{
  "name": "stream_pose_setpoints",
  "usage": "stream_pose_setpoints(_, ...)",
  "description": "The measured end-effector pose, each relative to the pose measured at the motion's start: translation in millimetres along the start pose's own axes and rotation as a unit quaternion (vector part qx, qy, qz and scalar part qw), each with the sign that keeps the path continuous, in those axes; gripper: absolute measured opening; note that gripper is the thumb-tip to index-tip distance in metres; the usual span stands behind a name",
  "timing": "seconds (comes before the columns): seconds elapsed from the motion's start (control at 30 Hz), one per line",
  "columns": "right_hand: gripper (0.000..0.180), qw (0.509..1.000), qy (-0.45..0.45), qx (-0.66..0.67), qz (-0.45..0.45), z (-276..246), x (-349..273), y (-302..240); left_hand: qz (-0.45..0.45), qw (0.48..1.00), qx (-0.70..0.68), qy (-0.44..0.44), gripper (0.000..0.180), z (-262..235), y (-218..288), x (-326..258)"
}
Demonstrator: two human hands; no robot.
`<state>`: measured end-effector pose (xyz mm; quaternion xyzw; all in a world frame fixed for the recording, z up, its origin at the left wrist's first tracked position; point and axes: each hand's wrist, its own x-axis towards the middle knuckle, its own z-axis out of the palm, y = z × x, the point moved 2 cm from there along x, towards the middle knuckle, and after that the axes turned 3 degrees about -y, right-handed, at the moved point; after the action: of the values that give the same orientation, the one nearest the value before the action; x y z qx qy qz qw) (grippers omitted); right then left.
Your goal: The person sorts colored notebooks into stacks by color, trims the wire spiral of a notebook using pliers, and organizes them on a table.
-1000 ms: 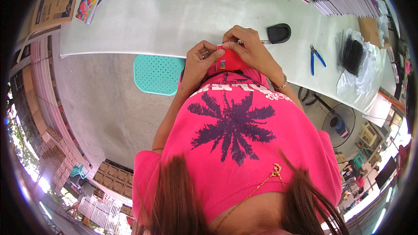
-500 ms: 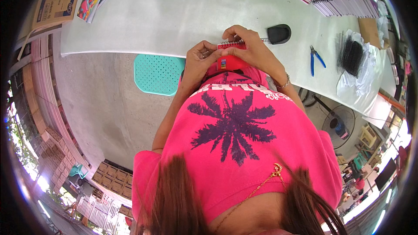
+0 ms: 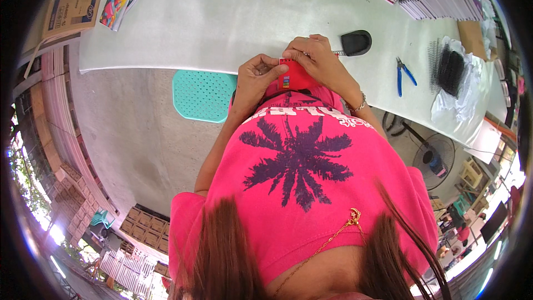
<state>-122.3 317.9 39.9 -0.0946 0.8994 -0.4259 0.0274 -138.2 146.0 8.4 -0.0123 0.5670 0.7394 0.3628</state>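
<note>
A small red notebook cover is held at the table's front edge, with a row of holes along its top. My left hand pinches its upper left corner, thumb on the front. My right hand is closed over the top edge, gripping a spiral wire. Most of this wire is hidden by the fingers; a short end sticks out to the right, close to a black rounded pad-like object on the table.
Blue-handled pliers lie to the right, near a bundle of black coils. Stacked spiral notebooks stand far right; a cardboard box and colourful booklets far left. A turquoise stool is below the table edge.
My right hand has shifted and closed more over the top edge. The spiral wire that lay along the cover's top now shows less there, and bare holes appear at the left.
</note>
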Motion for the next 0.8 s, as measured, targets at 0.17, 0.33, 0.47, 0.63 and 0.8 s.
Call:
stream_pose_setpoints(0.17, 0.019, 0.99, 0.102, 0.086, -0.049, -5.4, -5.0, 15.1, -0.003, 1.0, -0.005, -0.007, 0.013, -0.8, -1.6, 3.2)
stream_pose_setpoints(0.33, 0.038, 0.92, 0.217, -0.194, 0.262, -48.0, -41.7, 69.0, 0.022, 0.998, 0.049, -0.028, 0.024, 3.9, 3.0, 0.1)
stream_pose_setpoints(0.47, 0.057, 0.874, 0.172, -0.237, 0.388, -46.7, -84.1, 121.3, 0.049, 0.995, 0.049, -0.066, 0.024, 16.4, 9.3, 1.4)
stream_pose_setpoints(0.63, 0.077, 0.881, 0.184, -0.18, 0.396, -44.5, -103.2, 123.8, 0.002, 0.994, 0.07, -0.087, 0.023, 23.8, 15.7, 1.7)
stream_pose_setpoints(0.8, 0.073, 0.836, 0.297, -0.221, 0.405, -51.9, -124.7, 160.3, 0.057, 0.993, 0.093, -0.048, 0.021, 17.4, 11.8, 19.5)
